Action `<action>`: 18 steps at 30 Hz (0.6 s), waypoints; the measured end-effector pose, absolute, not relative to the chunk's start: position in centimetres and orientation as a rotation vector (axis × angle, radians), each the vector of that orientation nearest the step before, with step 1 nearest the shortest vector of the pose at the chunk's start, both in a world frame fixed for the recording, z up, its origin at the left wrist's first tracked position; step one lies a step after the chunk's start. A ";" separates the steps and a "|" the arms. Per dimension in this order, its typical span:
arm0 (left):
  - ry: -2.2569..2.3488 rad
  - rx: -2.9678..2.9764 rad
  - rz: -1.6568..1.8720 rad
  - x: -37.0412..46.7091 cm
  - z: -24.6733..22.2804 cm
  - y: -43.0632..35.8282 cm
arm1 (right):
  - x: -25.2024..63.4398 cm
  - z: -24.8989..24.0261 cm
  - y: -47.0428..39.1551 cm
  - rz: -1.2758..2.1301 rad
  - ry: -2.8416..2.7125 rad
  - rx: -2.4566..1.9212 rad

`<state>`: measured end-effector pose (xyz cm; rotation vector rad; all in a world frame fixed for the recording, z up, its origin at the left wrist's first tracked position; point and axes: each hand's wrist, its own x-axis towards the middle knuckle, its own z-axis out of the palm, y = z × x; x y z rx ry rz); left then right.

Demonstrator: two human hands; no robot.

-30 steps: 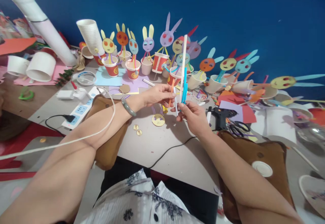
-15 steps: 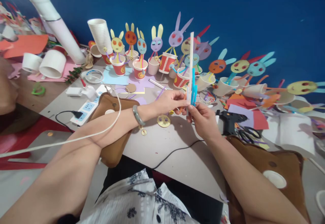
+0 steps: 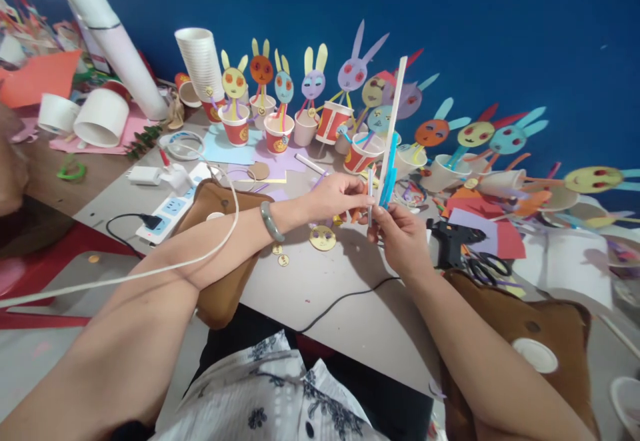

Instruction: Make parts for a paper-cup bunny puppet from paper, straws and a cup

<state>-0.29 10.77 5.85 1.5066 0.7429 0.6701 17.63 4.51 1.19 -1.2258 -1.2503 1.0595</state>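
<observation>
My left hand (image 3: 345, 194), a bangle on its wrist, pinches a small thin grey-white piece (image 3: 370, 198) held upright. My right hand (image 3: 400, 228) is closed with its thumb at the lower end of a long flat white strip (image 3: 395, 118), seen nearly edge-on. Bright blue pieces (image 3: 387, 188) sit along the strip's right side; their kind cannot be made out. The fingers hide the lower ends. Below the hands, a yellow paper face (image 3: 323, 237) and small round yellow tags (image 3: 283, 260) lie on the table (image 3: 320, 314).
Paper-cup rabbits (image 3: 311, 84) line the blue wall. A glue gun (image 3: 453, 241) and black scissors (image 3: 485, 268) lie to the right. Brown cushion-like pouches (image 3: 520, 341) flank my arms. A white cable (image 3: 165, 268) crosses my left arm; a power strip (image 3: 173, 211) is nearby.
The white strip and blue pieces have tilted to the right at the top. A gap now shows between them and the small grey-white piece in my left hand.
</observation>
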 end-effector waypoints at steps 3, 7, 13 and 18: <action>0.804 1.746 0.471 -2.6 7.5 12.7 | 17.7 1.1 4.6 1.031 -1.183 -1.238; 1.203 2.076 0.441 -6.0 8.8 15.7 | 17.8 0.9 4.8 1.017 -1.161 -1.250; 1.699 2.300 -0.256 -7.9 9.1 16.9 | 17.8 1.0 4.7 0.998 -1.168 -1.246; 1.857 2.260 -0.518 -8.2 8.3 17.5 | 17.6 1.4 4.5 0.983 -1.186 -1.228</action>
